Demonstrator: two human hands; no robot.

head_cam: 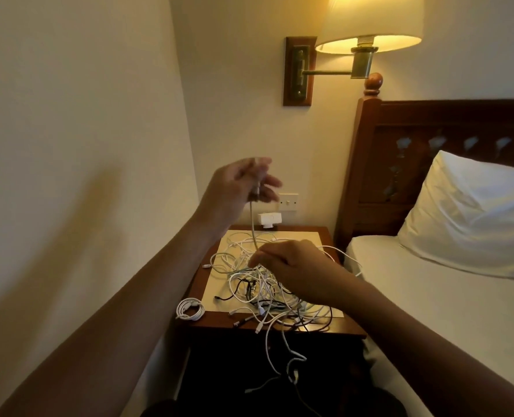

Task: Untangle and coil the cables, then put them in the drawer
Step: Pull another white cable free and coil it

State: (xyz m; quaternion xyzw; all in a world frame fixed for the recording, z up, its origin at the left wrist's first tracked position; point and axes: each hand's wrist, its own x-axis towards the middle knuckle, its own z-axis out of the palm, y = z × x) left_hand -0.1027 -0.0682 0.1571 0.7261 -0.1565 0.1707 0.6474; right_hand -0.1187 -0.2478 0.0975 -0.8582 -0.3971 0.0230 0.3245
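Your left hand (243, 188): raised above the tangle (258, 287), gripping a cable (253, 230) | your right hand (294, 266): pinching that cable atop the tangle | coil (190, 309): left of tangle

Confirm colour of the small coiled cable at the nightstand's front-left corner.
White. The coiled cable shows best in the head view, on the wooden nightstand.

We see the left forearm (147, 284) bare from the lower left edge of the frame up to the wrist; the right forearm (400, 320) bare from the lower right; the left hand (237, 188) blurred at the fingers; the right hand (297, 266) sharp, knuckles showing.
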